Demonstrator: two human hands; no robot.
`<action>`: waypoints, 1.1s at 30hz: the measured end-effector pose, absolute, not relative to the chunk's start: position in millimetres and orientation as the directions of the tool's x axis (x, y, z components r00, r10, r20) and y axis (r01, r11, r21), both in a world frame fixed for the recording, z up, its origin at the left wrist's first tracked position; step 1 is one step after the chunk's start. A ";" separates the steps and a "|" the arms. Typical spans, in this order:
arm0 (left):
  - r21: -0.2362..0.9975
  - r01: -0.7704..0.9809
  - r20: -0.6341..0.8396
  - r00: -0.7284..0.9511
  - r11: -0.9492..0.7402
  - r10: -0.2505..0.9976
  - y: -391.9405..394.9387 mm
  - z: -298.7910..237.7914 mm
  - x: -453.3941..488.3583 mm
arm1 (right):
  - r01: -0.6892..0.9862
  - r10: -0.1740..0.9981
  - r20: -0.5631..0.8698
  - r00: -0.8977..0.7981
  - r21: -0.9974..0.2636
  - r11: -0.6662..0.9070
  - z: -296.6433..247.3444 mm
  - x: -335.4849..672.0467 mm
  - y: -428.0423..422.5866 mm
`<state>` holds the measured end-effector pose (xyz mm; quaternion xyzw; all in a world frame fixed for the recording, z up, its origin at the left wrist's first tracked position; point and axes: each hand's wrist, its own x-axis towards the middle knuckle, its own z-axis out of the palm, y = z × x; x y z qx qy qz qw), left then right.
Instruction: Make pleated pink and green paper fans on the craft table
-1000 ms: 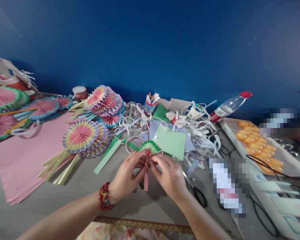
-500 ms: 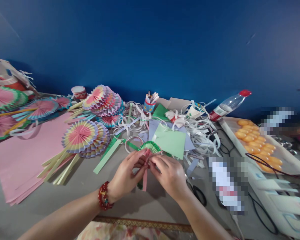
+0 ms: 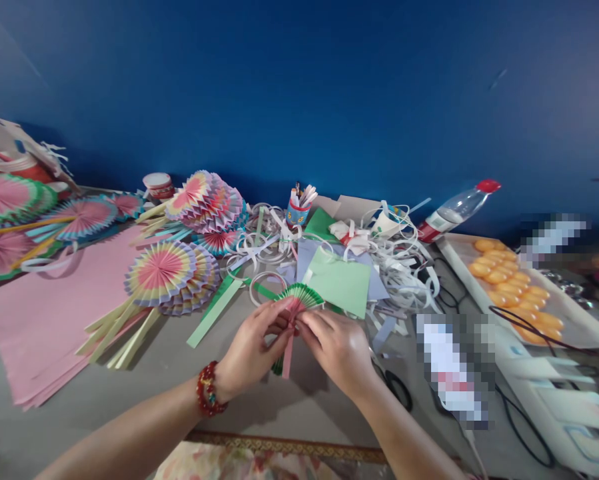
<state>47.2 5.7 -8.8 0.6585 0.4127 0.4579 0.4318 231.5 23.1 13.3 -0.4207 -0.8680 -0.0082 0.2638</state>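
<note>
Low over the middle of the table, both my hands meet at a small pleated paper fan (image 3: 303,294) with a green rim and a pink centre. My left hand (image 3: 256,340) pinches it from the left, fingers closed. From the right, my right hand (image 3: 336,343) is closed at the fan's gathered base, its fingertips touching those of the left. A pink paper strip (image 3: 288,360) hangs down below the fingers, with a dark green piece beside it. The fingers hide most of the fan's lower part.
Finished paper rosettes (image 3: 162,273) and pink sheets (image 3: 54,320) lie to the left. Behind my hands are a light green sheet (image 3: 340,283), white paper strips (image 3: 404,273) and a pen cup (image 3: 298,213). Rightward are a leaning bottle (image 3: 459,210), scissors (image 3: 398,390) and a tray of orange pieces (image 3: 459,267).
Hardly anything differs. My fingers have shifted slightly at the fan's base, and the hanging pink strip has swung a little to the left.
</note>
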 end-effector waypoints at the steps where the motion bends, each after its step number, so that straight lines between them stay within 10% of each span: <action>1: 0.956 0.130 0.228 0.237 -0.264 0.944 5.7 -8.7 47.0 | 0.730 0.725 0.463 -0.510 -0.212 0.650 13.7 231.9 23.3; 33: 0.996 0.032 0.072 0.243 -0.082 0.967 8.4 -11.1 47.9 | 0.664 0.723 0.427 -0.543 -0.309 0.681 9.8 234.5 26.6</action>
